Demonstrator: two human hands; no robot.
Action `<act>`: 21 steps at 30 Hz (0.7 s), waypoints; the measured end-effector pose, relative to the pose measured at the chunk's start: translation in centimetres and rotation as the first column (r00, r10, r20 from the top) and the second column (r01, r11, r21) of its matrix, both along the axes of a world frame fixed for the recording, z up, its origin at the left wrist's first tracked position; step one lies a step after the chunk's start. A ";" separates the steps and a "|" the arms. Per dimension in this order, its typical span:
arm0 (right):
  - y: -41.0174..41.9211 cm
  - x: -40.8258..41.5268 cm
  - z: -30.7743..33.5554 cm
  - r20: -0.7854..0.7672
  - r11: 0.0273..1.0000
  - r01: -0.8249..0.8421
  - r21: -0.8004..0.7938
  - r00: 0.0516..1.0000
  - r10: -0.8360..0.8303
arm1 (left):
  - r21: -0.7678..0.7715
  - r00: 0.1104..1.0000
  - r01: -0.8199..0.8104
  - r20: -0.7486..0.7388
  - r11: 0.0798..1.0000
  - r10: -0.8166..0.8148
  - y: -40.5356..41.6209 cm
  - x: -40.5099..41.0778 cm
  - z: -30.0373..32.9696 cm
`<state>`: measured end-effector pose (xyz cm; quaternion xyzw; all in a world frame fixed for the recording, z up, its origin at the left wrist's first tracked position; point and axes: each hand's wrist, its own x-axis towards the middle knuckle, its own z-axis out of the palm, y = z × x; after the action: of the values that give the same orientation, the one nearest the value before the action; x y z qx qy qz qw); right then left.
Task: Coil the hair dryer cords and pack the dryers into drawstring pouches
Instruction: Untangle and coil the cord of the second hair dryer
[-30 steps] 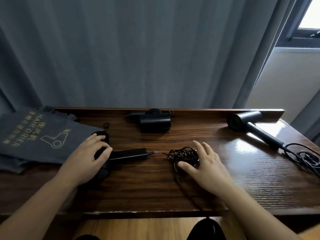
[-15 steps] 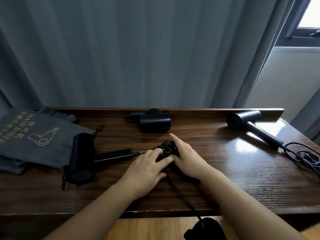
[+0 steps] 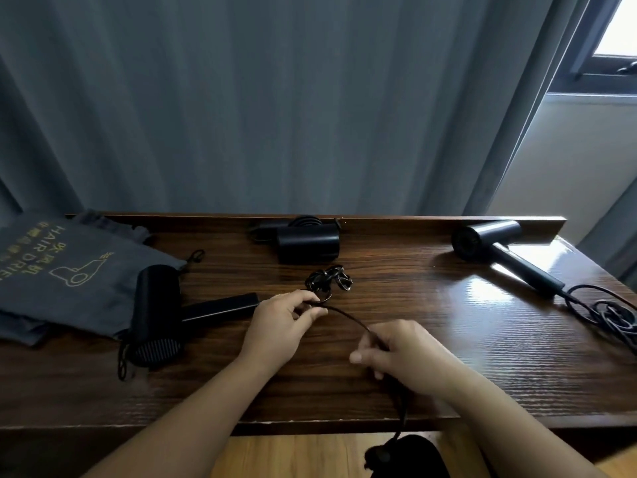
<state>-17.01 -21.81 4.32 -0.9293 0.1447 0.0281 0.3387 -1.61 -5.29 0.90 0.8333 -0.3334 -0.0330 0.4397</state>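
Across the dark wooden tabletop (image 3: 431, 339) three black dryers lay apart: the near dryer (image 3: 158, 312) at the left with its barrel resting on the edge of a grey drawstring pouch (image 3: 58, 270), a folded dryer (image 3: 306, 241) against the back ledge with its cord apparently already bundled behind it, and a third dryer (image 3: 499, 250) at the right, its cord (image 3: 610, 313) loose in a heap near the edge. The person's left hand (image 3: 279, 329) had its fingers (image 3: 303, 300) curled, pinching the near dryer's cord (image 3: 348, 315) just below a small tangle of loops (image 3: 329, 281) lying on the wood. The right hand (image 3: 403, 353) gripped the same cord further along, where it ran on over the front edge and hung down towards the plug (image 3: 381, 455). I took this for the coiling step on the first dryer, barely begun, with no dryer in a pouch yet. The next move, as I judged it, called for drawing the hanging length up with the right hand and laying even turns onto the loops the left kept pinned, without letting the tangle spring open or the plug snag on the tabletop's edge.
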 end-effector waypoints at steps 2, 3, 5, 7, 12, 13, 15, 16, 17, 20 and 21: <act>-1.1 0.7 -0.2 0.129 0.984 0.155 -0.083 0.981 -0.144 | -0.026 0.995 0.008 -0.102 1.000 -0.010 0.3 0.1 -0.1; -1.5 1.1 -0.2 0.200 0.969 0.221 -0.112 0.960 -0.196 | -0.027 0.989 0.032 -0.147 0.999 -0.035 0.6 0.2 -0.2; -2.1 2.0 -0.1 0.327 0.940 0.318 -0.124 0.908 -0.264 | -0.040 0.963 0.117 -0.239 0.992 -0.123 1.3 0.0 -0.2; -2.2 2.9 0.1 0.419 0.925 0.375 -0.057 0.850 -0.319 | -0.105 0.937 0.179 -0.285 0.978 -0.202 1.7 -0.5 0.0; -1.0 4.5 0.1 0.544 0.918 0.343 0.199 0.741 -0.394 | -0.352 0.938 0.018 -0.319 0.936 -0.138 1.1 -0.8 0.7; -0.8 4.5 0.1 0.549 0.912 0.331 0.242 0.728 -0.410 | -0.383 0.917 -0.037 -0.380 0.923 -0.121 0.9 -0.6 0.9; -0.5 4.4 -0.2 0.538 0.904 0.310 0.296 0.728 -0.426 | -0.401 0.854 -0.169 -0.516 0.900 -0.069 0.5 0.1 0.9; -0.5 4.3 -0.5 0.523 0.900 0.310 0.307 0.735 -0.431 | -0.397 0.815 -0.230 -0.577 0.889 -0.047 0.4 0.5 1.0; -0.5 4.2 -0.8 0.500 0.896 0.310 0.318 0.748 -0.436 | -0.396 0.779 -0.280 -0.626 0.874 -0.034 0.3 0.7 1.0; -0.4 4.1 -1.8 0.352 0.855 0.265 0.447 0.826 -0.440 | -0.401 0.739 -0.336 -0.673 0.852 -0.026 -0.1 0.9 1.0; -0.5 4.0 -2.0 0.308 0.840 0.242 0.486 0.852 -0.424 | -0.408 0.737 -0.342 -0.675 0.847 -0.027 -0.2 0.9 0.9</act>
<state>-13.00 -22.31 2.28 -0.7759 0.2247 -0.1935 0.5569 -0.67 -5.47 1.85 0.6474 -0.0789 -0.1963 0.7322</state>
